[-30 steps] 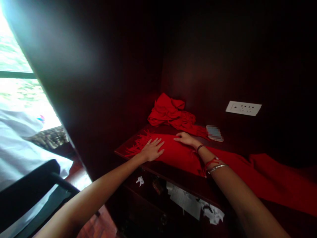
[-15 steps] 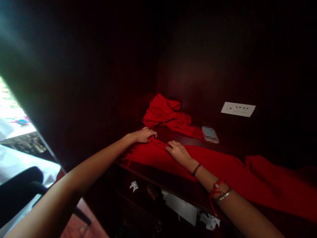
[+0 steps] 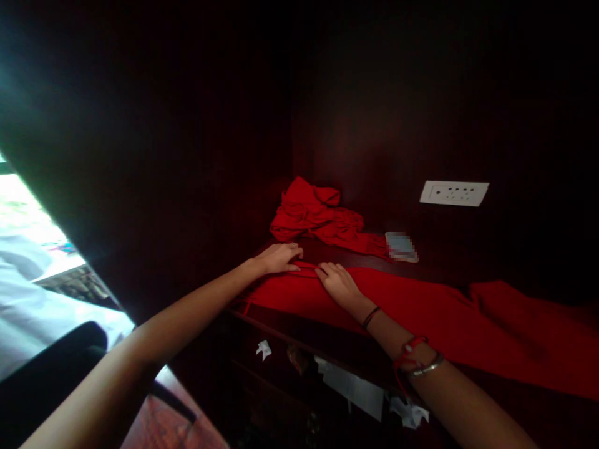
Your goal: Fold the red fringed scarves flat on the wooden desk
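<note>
A long red scarf point(image 3: 416, 312) with a fringed left end lies spread along the dark wooden shelf. Its far edge is bunched into a narrow fold between my hands. My left hand point(image 3: 279, 257) rests at the left end of that fold, thumb and fingers apart, with the thumb by the cloth. My right hand point(image 3: 340, 285) lies over the same edge a little to the right, fingers curled down onto the fold. The wrist behind it wears a dark band, a red string and a metal bangle. Its thumb is mostly hidden.
A crumpled heap of red cloth point(image 3: 311, 212) lies in the back corner, a pixelated flat item point(image 3: 401, 247) beside its right end. A white socket plate point(image 3: 453, 193) is on the back wall. Papers point(image 3: 353, 386) sit under the shelf edge point(image 3: 276, 335). A dark chair point(image 3: 56, 368) stands left.
My left hand has shifted slightly right along the fold, and its thumb and fingers have spread. My right hand stays nearly in place. The camera view has turned slightly.
</note>
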A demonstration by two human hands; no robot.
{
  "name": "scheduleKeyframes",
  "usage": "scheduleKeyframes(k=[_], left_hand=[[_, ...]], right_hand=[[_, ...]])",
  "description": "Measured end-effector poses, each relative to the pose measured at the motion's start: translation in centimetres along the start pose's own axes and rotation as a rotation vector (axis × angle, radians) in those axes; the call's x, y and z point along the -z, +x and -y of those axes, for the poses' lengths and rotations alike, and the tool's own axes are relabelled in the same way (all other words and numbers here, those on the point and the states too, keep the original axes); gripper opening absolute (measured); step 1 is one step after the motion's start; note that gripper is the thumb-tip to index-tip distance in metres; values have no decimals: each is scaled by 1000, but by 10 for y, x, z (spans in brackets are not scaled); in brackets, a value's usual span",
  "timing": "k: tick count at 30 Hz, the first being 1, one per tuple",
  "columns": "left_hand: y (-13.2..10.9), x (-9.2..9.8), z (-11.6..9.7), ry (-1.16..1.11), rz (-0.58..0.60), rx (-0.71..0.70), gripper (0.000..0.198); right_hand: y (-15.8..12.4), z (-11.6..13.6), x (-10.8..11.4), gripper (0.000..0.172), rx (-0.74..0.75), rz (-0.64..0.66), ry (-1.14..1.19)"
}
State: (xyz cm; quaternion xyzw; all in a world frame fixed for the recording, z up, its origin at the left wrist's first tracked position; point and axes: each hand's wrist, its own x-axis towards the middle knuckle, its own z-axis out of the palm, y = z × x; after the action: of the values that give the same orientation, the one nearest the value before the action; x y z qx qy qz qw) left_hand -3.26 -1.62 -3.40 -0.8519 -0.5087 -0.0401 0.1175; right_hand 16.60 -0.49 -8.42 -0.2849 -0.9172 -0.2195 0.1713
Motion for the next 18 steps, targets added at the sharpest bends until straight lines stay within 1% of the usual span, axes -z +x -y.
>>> scheduleKeyframes(k=[1,3,5,8,12,14,15,16,18], left_hand=[[3,-2,-3,49,12,37,31],[7,-5,-7,124,24,89,27],[10,-7,-4,171,15,121,23],[9,-5,14,186,35,204,22],[-1,4,50,35,144,323,23],[-7,13,61,-29,173,337,25],[-9,17,63,-53,178,328,27],[-11,21,63,-85,179,304,29],[-12,27,56,-172,164,225,34]], right_hand=[[0,0,0,26,-2,3,6],[0,0,1,26,-5,7,17],[1,-1,2,26,-8,14,25],[1,-2,1,25,-9,26,24],[2,-3,-1,24,-28,29,31],[2,-3,-1,24,-37,28,39],[2,-3,-1,24,-42,29,44],[2,-3,-1,24,-46,31,50],[2,-3,0,25,-55,35,66]])
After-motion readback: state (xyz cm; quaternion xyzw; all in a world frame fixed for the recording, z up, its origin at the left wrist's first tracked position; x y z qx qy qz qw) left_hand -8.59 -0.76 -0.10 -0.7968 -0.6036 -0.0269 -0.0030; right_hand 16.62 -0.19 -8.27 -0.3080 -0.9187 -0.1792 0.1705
